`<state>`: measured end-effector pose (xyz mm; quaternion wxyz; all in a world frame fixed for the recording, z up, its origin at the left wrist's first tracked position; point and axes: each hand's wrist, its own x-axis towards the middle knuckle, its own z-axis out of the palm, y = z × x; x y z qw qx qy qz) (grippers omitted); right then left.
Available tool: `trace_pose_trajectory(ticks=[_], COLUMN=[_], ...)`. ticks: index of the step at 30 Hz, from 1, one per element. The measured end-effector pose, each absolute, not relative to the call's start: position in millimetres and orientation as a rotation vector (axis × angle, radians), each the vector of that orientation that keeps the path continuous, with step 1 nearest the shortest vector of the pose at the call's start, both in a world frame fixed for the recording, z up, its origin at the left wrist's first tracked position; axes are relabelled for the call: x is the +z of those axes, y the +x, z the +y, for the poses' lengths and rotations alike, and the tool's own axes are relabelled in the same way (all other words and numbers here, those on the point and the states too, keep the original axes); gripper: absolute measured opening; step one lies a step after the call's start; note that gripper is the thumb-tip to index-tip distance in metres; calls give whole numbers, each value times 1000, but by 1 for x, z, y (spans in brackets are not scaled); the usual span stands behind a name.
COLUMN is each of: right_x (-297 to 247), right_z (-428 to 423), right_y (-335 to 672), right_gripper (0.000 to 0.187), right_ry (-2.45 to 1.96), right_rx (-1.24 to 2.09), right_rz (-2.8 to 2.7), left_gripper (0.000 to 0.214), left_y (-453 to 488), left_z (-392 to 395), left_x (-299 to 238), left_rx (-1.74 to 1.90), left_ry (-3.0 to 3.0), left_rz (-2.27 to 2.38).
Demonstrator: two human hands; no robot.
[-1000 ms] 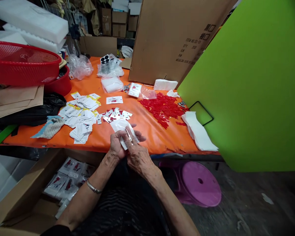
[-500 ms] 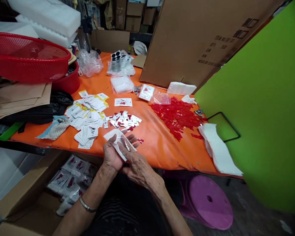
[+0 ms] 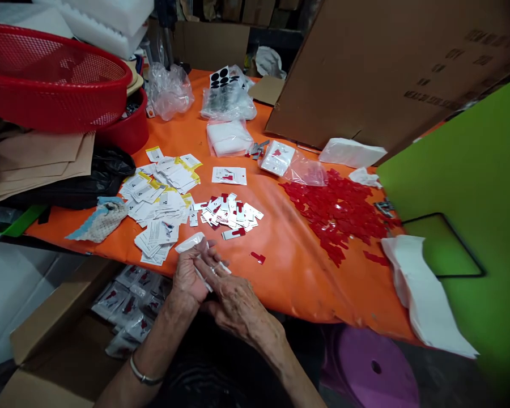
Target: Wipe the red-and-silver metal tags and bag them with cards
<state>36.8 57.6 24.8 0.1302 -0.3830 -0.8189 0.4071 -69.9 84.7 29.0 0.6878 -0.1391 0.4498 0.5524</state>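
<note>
My left hand (image 3: 187,277) and my right hand (image 3: 232,298) meet at the near edge of the orange table (image 3: 289,272), both closed on a small clear plastic bag (image 3: 190,242) whose top sticks out above the fingers. Just beyond lie a pile of small cards with red pieces (image 3: 227,214), one loose red piece (image 3: 258,257) and a heap of white printed cards (image 3: 159,198). A spread of red plastic pieces (image 3: 338,212) covers the table to the right.
A cardboard box (image 3: 123,309) with filled bags sits below the table at left. Red mesh baskets (image 3: 51,82), brown envelopes and a black bag crowd the left. A big cardboard sheet (image 3: 391,68) and a green board (image 3: 471,215) stand at right. A purple stool (image 3: 369,371) is below.
The view has tipped down and left, so the table looks closer. My hands stay together on the bag, which is now more folded between the fingers.
</note>
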Motion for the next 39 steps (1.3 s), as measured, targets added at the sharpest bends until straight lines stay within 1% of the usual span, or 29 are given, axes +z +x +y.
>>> trace_pose_trajectory(ticks=[5, 7, 9, 10, 11, 12, 14, 15, 17, 19, 23, 29, 33, 36, 39], right_x=[26, 25, 20, 16, 11, 5, -5, -10, -18, -22, -18, -5, 6, 13, 7], right_z=[57, 58, 66, 73, 83, 93, 117, 129, 147, 158, 164, 166, 163, 155, 145], right_y=[42, 50, 59, 63, 66, 68, 69, 69, 67, 67, 67, 62, 40, 0, -45], right_gripper=[80, 67, 44, 33, 28, 26, 32, 33, 30, 25, 18, 17, 18, 18, 32], right_ry=[-1092, -1022, -1025, -1095, -1206, -1339, -1571, -1627, -1642, -1594, -1567, -1658, -1682, -1465, -1010], right_rx=[1336, 1474, 1537, 1472, 1333, 1135, 666, 483, 253, 152, 113, 179, 30, 106, 184], right_rz=[-2331, -2301, -2219, -2176, -2152, -2148, -2236, -2325, -2534, -2683, -2789, -2889, -2867, -2801, -2838], left_gripper=[27, 25, 20, 17, 14, 12, 8, 8, 9, 9, 11, 25, 31, 31, 29], left_y=[-81, -87, -94, -97, -99, -101, -103, -103, -102, -102, -99, -90, -100, -119, -139], left_z=[88, 90, 92, 93, 94, 94, 93, 93, 91, 89, 85, 56, 29, 20, 19], left_x=[26, 22, 18, 17, 16, 15, 14, 14, 14, 12, 7, -1, -5, -6, -5], left_rx=[1147, 1158, 1237, 1275, 1308, 1329, 1328, 1315, 1286, 1276, 1286, 1233, 1243, 1318, 1371], left_ry=[-285, -302, -282, -255, -228, -203, -167, -159, -159, -163, -164, -72, -17, -69, -167], left_rz=[1000, 1005, 1036, 1065, 1100, 1130, 1158, 1151, 1128, 1112, 1116, 1088, 1168, 1236, 1264])
